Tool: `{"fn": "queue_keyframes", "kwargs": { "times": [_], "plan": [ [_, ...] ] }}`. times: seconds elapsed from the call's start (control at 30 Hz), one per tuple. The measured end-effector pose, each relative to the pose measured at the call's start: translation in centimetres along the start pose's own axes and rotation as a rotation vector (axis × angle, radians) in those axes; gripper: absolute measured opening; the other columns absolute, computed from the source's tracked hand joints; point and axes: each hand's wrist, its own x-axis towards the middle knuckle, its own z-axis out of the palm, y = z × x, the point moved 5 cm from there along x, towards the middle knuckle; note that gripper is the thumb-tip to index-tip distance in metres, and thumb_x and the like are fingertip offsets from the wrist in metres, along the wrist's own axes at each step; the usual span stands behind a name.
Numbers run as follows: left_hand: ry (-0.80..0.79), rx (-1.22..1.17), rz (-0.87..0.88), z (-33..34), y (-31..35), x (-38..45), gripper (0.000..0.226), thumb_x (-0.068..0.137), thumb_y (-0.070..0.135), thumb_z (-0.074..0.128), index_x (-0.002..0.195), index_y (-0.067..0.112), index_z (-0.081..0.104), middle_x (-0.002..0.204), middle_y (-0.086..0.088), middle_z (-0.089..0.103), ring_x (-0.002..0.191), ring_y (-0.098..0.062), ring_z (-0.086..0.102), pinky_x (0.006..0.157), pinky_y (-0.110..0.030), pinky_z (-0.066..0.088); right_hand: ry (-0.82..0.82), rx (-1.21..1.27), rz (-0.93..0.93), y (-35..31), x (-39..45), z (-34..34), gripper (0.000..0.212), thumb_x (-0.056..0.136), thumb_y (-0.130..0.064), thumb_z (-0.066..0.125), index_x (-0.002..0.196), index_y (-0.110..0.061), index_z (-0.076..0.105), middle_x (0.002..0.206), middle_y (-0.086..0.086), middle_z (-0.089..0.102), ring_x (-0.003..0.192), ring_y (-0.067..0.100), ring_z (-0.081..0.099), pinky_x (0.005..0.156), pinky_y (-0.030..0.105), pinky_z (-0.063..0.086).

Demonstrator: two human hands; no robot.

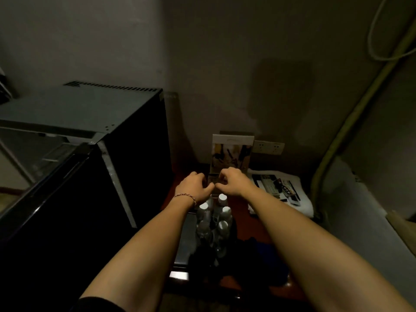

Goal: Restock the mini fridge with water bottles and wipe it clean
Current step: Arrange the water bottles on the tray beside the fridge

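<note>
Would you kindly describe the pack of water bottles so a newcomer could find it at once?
Start at the black mini fridge on the left; right of it lies a reddish tabletop. The water bottles stand there below both hands, left hand and right hand. Only they are clear with white caps.

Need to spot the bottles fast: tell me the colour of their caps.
White caps on clear bottles, seen in the head view.
</note>
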Motion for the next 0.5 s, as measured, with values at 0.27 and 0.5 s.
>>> {"fn": "queue_keyframes", "kwargs": {
  "times": [0.27,0.5],
  "plan": [
    [-0.024,-0.056,0.098,-3.5,-1.2,-10.7,0.034,0.089,0.058,0.051,0.092,0.025,0.056,0.098,0.003,0.050,0.084,-0.017,0.052,0.073,-0.033,0.045,0.110,0.003,0.103,-5.5,-11.6,0.4,0.034,0.089,-0.044,0.063,0.106,-0.015,0.062,0.108,0.006,0.055,0.098,0.024,0.058,0.085,0.042,0.052],
    [-0.146,-0.074,0.194,-3.5,-2.6,-21.7,0.040,0.088,0.060,0.049,0.105,0.025,0.059,0.106,0.001,0.052,0.095,-0.021,0.055,0.081,-0.037,0.048,0.125,0.075,0.185,-10.0,-23.4,3.8,0.032,0.088,-0.039,0.065,0.110,-0.017,0.060,0.114,0.007,0.055,0.104,0.025,0.058,0.090,0.045,0.052]
  ]
}}
